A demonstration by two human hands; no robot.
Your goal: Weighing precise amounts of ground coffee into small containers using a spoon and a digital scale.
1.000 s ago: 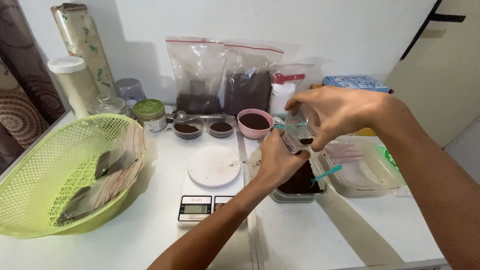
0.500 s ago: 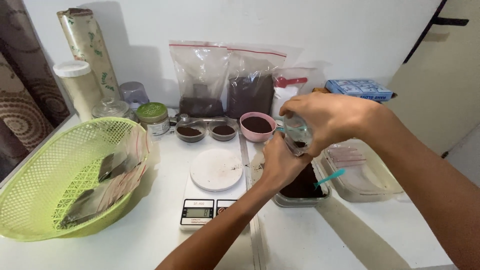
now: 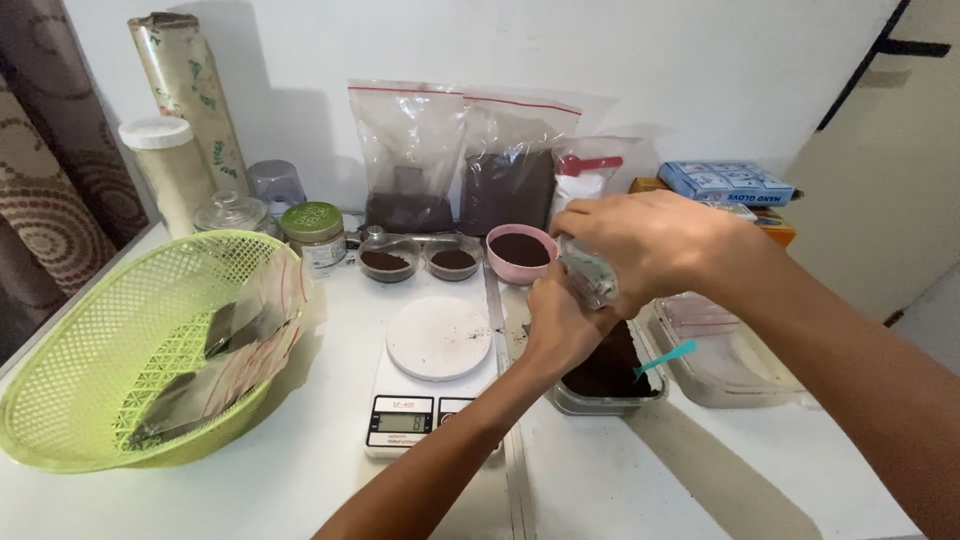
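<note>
1. Right hand (image 3: 650, 240), centre right of the frame, is closed around a small clear pouch (image 3: 592, 277).
2. Left hand (image 3: 560, 325) pinches the pouch from below, above the container of dark powder (image 3: 605, 375).

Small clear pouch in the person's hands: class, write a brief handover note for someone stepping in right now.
Left hand and right hand both grip the small clear pouch above the clear container of dark powder, which has a teal scoop in it.
Kitchen scale: platform bare, display on.
Done: flat pouches lie in the green basket.
Left: whether the held pouch is filled or sealed cannot be told.
</note>
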